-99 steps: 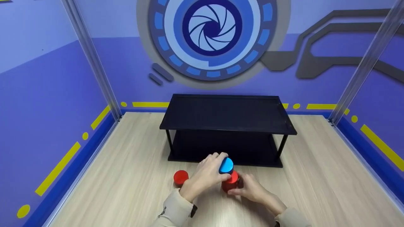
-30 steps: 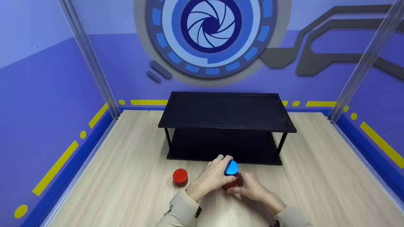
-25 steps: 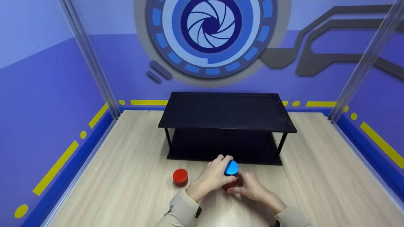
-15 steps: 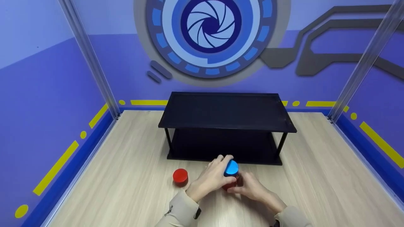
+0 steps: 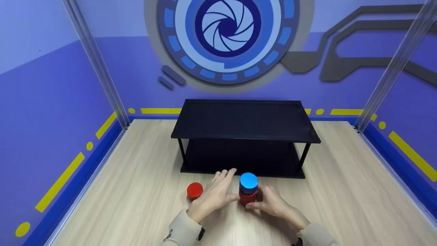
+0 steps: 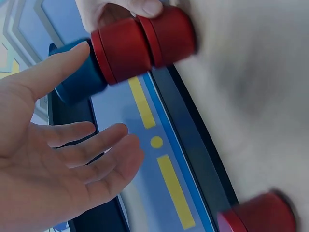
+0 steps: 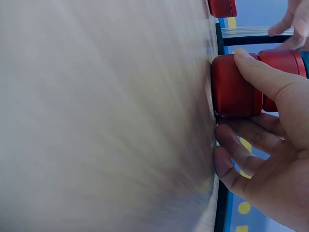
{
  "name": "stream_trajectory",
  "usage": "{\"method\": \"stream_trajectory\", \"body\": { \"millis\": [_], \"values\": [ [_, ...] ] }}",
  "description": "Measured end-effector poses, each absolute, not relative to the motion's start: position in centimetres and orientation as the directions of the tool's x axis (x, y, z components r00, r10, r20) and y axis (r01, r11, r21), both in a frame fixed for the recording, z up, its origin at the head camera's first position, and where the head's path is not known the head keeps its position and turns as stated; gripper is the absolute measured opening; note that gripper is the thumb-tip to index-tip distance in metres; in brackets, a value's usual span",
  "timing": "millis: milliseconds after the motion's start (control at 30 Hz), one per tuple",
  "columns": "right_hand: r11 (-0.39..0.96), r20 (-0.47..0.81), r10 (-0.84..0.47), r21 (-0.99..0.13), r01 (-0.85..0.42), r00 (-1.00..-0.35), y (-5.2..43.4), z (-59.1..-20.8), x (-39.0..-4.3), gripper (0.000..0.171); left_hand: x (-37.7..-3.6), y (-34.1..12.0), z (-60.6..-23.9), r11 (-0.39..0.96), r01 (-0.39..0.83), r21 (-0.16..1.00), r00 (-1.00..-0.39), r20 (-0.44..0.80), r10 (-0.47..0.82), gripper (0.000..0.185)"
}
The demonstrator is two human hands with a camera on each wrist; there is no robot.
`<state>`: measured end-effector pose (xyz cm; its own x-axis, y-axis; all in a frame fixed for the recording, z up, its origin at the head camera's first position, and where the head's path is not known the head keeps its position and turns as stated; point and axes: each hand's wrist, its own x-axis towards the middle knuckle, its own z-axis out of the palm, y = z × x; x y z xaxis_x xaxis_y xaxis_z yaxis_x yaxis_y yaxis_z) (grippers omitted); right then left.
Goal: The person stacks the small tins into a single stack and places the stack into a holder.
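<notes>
A stack of two red cylinders [image 5: 246,199] with a blue cylinder [image 5: 248,181] on top stands upright on the wooden table, in front of the black shelf [image 5: 245,119]. My right hand [image 5: 258,202] grips the lowest red cylinder [image 7: 234,87] between thumb and fingers. My left hand [image 5: 226,187] hovers just left of the stack with fingers spread and holds nothing. In the left wrist view the left hand [image 6: 72,159] is apart from the blue cylinder [image 6: 77,82] and the red ones [image 6: 140,43].
A single red cylinder [image 5: 195,190] stands left of my left hand, also seen as the lone red cylinder [image 6: 260,217]. The two-tier black shelf has bare surfaces. Blue walls and metal posts [image 5: 99,68] border the wooden table [image 5: 341,191].
My left hand has let go of the blue cylinder and drawn back to the left, fingers opening. The blue cylinder now sits upright on the red stack. My right hand keeps its grip.
</notes>
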<state>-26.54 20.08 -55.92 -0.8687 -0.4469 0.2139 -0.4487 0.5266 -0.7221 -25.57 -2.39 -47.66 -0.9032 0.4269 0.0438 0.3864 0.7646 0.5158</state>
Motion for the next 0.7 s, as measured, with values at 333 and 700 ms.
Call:
{"method": "stream_trajectory", "body": {
  "millis": [333,700],
  "values": [
    [0.550,0.199,-0.430,-0.716,-0.430,-0.881,20.0,-55.9,-26.5,0.048,-26.0,-5.9,-49.2,0.835,0.370,0.408,-0.929,0.136,0.345,0.076],
    [0.543,0.197,-0.428,-0.724,-0.426,-0.882,20.1,-56.0,-26.5,0.050,-26.0,-8.1,-50.7,0.878,0.145,0.456,-0.975,-0.084,0.204,0.088]
  ]
}}
